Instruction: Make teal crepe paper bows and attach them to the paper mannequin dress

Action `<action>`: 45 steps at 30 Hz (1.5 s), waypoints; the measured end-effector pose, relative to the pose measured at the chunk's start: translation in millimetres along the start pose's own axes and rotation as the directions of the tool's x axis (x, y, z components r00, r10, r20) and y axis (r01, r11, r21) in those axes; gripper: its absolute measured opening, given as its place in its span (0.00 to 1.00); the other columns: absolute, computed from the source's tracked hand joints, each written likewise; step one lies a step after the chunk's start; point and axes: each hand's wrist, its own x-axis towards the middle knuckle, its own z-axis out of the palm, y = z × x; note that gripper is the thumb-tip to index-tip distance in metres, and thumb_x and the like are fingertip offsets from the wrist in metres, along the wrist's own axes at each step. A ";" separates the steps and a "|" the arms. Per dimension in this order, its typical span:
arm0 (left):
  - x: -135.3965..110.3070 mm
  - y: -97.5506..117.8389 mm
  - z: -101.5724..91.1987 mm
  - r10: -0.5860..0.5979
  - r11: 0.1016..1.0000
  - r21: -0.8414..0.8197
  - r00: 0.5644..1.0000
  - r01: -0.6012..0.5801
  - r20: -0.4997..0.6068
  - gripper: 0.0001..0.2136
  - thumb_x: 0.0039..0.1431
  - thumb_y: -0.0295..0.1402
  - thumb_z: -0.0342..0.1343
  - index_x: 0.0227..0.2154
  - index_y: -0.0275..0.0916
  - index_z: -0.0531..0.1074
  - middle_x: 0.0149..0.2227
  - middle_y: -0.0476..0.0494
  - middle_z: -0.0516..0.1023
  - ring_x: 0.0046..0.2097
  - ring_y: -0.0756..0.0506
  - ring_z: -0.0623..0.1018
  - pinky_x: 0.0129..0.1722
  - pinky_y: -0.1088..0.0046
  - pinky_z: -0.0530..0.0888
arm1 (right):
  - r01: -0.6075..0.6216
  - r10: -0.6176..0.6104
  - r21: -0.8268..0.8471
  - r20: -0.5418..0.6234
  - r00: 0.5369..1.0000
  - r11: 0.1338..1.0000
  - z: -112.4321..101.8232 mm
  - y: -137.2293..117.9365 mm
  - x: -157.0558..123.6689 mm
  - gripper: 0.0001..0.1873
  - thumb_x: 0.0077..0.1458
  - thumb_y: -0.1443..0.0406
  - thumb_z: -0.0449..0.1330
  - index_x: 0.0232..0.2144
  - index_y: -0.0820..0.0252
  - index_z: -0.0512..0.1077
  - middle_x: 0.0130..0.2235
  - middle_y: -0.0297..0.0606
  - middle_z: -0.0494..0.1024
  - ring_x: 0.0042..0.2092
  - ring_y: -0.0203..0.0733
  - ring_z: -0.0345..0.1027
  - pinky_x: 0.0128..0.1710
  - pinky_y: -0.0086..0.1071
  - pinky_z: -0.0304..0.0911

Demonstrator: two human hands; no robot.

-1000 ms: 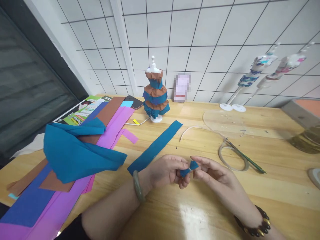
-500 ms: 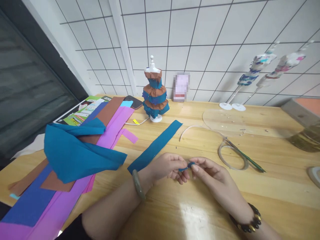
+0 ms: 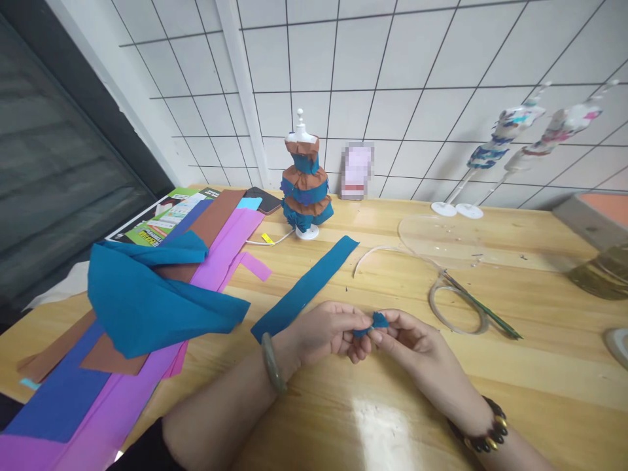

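Observation:
Between my fingertips is a small crumpled piece of teal crepe paper (image 3: pixel 379 320), held above the table. My left hand (image 3: pixel 331 330) pinches its left end between thumb and fingers. From the other side, my right hand (image 3: pixel 409 337) grips it with thumb and forefinger; the hands nearly touch. Just beyond my left wrist lies a flat teal paper strip (image 3: pixel 307 284), slanting away across the wood. Farther back stands a small dress form (image 3: pixel 306 183) wrapped in ruffled brown and teal paper tiers.
Large folded teal paper (image 3: pixel 142 304) tops a pile of purple, blue and brown sheets at left. A coiled clear cord (image 3: pixel 434 307) and green tweezers (image 3: pixel 483 305) lie right, near a clear disc (image 3: pixel 436 239). Two decorated mannequins (image 3: pixel 490 147) stand behind; a phone (image 3: pixel 357 171) leans on the wall.
More of the small teal piece now shows between my fingertips, its ruffled edge standing up. My right fingers have shifted slightly on it. Everything on the table stays put.

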 end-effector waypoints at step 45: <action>2.8 -2.1 12.3 0.234 0.943 0.292 0.939 -0.158 -0.250 0.13 0.43 0.38 0.61 0.28 0.31 0.70 0.23 0.48 0.71 0.25 0.53 0.69 0.27 0.76 0.67 | -0.046 -0.015 -0.165 -0.353 0.936 0.985 -7.5 10.6 0.4 0.30 0.43 0.55 0.64 0.49 0.58 0.66 0.32 0.37 0.75 0.35 0.39 0.69 0.37 0.34 0.67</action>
